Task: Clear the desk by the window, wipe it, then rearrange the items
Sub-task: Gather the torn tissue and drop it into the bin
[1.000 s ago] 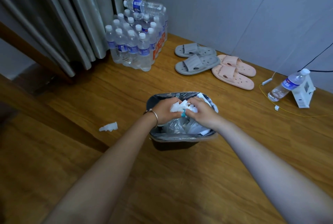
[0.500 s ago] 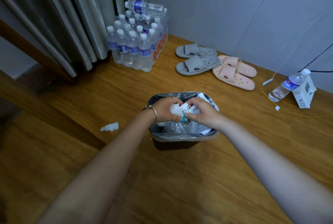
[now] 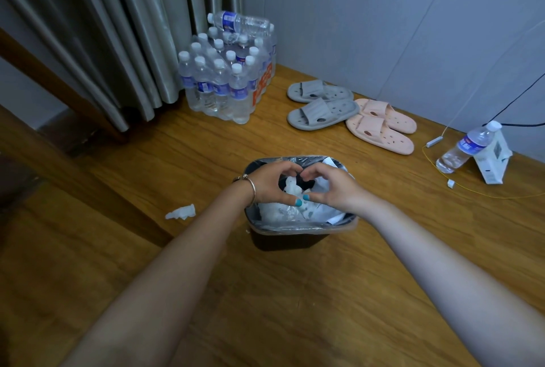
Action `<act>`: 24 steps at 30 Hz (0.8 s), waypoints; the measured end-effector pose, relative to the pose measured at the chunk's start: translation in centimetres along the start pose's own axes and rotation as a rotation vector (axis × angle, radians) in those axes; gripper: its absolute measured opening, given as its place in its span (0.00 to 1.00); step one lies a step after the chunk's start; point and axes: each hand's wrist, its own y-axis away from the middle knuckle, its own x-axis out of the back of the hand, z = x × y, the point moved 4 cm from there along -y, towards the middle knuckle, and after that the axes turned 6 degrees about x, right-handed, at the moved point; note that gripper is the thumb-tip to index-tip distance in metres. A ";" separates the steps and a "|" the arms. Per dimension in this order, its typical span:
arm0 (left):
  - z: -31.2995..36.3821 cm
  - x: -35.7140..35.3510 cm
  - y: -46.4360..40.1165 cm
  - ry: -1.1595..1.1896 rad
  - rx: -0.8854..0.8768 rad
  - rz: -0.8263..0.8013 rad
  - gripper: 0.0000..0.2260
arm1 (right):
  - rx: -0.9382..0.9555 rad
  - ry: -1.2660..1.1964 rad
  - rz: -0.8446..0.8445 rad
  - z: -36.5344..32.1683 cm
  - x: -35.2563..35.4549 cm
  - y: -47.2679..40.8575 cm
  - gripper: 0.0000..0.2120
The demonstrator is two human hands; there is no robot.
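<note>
A small dark trash bin [image 3: 295,230] lined with a plastic bag stands on the wooden floor, holding white paper and plastic waste. My left hand [image 3: 269,183], with a bracelet on its wrist, and my right hand [image 3: 333,186] hover over the bin's mouth. Both hands curve outward with a gap between the palms and only the fingertips close together. A crumpled white tissue wad [image 3: 292,185] sits loose in that gap above the rubbish. A second crumpled tissue [image 3: 181,212] lies on the floor left of the bin.
A wrapped pack of water bottles [image 3: 227,80] stands by the grey curtain [image 3: 118,27]. Grey slippers [image 3: 321,110] and pink slippers [image 3: 383,127] lie by the wall. At right, a water bottle [image 3: 463,148] leans on a white box [image 3: 492,160] among cables.
My hands were pressed together around the tissue wad; they have now spread apart over the bin and the wad sits free between them.
</note>
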 end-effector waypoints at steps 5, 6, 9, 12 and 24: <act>0.6 0.1 0.1 0.014 0.002 -0.031 0.30 | -0.008 0.001 -0.008 -0.3 0.2 0.2 0.18; 1.0 0.3 0.3 0.024 0.002 -0.035 0.30 | -0.009 -0.004 -0.010 -0.5 0.4 0.3 0.18; 2.6 0.9 1.1 0.064 0.017 -0.058 0.28 | -0.012 -0.028 -0.009 -1.8 1.4 0.7 0.17; 5.0 2.0 2.3 0.024 0.064 -0.050 0.28 | -0.002 0.001 -0.016 -3.9 3.2 1.4 0.17; 16.1 7.5 11.7 -0.328 0.419 -0.192 0.23 | -0.323 0.049 -0.151 -15.1 10.8 6.4 0.26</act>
